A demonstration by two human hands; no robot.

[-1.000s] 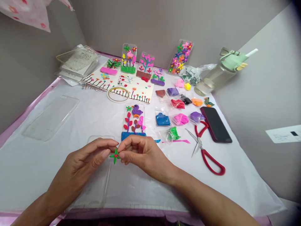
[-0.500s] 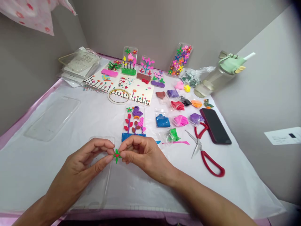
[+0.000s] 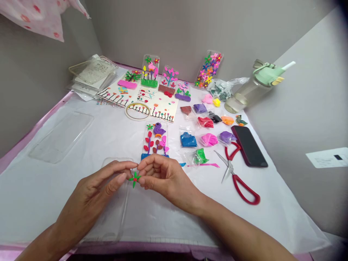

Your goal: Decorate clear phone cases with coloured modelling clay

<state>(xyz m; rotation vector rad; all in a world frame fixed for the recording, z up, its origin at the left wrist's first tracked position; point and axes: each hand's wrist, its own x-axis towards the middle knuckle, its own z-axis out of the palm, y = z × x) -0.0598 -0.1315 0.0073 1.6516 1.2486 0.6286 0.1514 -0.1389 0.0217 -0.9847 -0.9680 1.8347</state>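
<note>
A small green clay flower point(image 3: 135, 179) with a red centre hangs between my two hands, above the tabletop. My right hand point(image 3: 165, 177) pinches its right petal at the thumb tip; the fingers behind are partly hidden. Close on the other side is my left hand point(image 3: 100, 192), its thumb lifted off the flower and its index finger stretched toward my right fingertips. A left fingertip seems to touch the left petal. Beneath my left hand lies a clear phone case point(image 3: 119, 217). Just beyond my hands is a decorated case with a purple clay duck point(image 3: 158, 129) and clay plants.
Bagged clay lumps, such as a blue one point(image 3: 188, 139), lie right of centre. Red-handled scissors point(image 3: 246, 190), a phone point(image 3: 249, 146) and a bottle point(image 3: 248, 90) stand or lie on the right. Another clear case point(image 3: 61, 137) is at left; decorated cases point(image 3: 150, 72) lean at the back.
My left thumb has come away from the flower and the left index finger has straightened. The fingers of my right hand have opened slightly, while the flower stays almost in place.
</note>
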